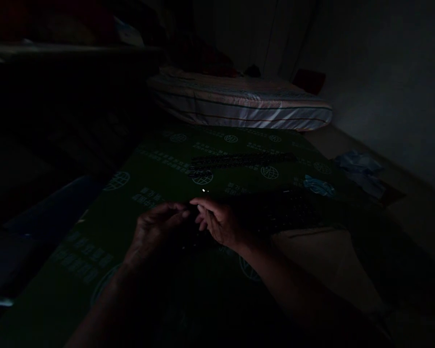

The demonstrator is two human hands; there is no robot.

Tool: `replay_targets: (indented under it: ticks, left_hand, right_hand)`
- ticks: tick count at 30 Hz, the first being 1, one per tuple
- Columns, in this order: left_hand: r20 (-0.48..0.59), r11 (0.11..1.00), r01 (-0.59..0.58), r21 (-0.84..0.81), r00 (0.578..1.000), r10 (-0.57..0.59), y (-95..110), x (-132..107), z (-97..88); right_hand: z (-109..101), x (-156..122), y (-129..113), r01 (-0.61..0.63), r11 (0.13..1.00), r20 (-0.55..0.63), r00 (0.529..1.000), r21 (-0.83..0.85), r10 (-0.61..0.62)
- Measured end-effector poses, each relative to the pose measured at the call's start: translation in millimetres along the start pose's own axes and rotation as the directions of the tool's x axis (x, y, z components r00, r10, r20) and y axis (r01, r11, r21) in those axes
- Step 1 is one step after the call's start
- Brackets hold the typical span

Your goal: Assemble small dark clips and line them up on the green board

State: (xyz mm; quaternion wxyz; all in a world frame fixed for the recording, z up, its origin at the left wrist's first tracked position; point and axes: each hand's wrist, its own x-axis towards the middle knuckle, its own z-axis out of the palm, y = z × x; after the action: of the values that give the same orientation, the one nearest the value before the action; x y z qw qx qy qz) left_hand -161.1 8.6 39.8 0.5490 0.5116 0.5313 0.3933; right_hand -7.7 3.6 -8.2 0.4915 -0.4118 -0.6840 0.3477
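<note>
My left hand (pixel 157 223) is closed in a pinch, thumb against fingertips, over the green printed board (pixel 148 174). Facing it, my right hand (pixel 217 220) also has its thumb and forefinger drawn together, the fingertips of both hands almost meeting. Whatever is between the fingers is too dark and small to make out. Beneath and to the right of my hands lies a black flat thing (pixel 286 210) with rows of small marks. Farther back stretches a long dark strip (pixel 242 159) with similar specks. A tiny bright white spot (pixel 203 190) shows just beyond my fingertips.
A crumpled light-blue cloth or wrapper (pixel 319 185) lies on the board's right side. Behind the board is a mattress with a striped cover (pixel 246 104). A pale crumpled bag (pixel 360 162) rests on the floor by the wall. The room is very dark.
</note>
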Motion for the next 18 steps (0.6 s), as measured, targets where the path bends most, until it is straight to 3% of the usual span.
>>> replay_targets:
  ticks: [5,11,18]
  left_hand:
    - [0.014,0.995,-0.032,-0.094,0.999,0.034,-4.5,1.0,-3.3]
    - [0.030,0.988,-0.043,-0.147,0.998,0.048,-11.4,4.2,-6.5]
    - [0.094,0.984,-0.044,-0.173,0.994,0.061,-13.1,3.8,-8.7]
  right_hand:
    - [3.0,-2.8,-2.7,0.217,0.949,-0.025,0.973,-0.228,-0.228]
    - [5.6,-5.5,-1.3,0.280,0.919,0.012,0.958,-0.277,-0.288]
    - [4.0,-4.0,-3.7,0.270,0.919,0.027,0.961,-0.286,-0.274]
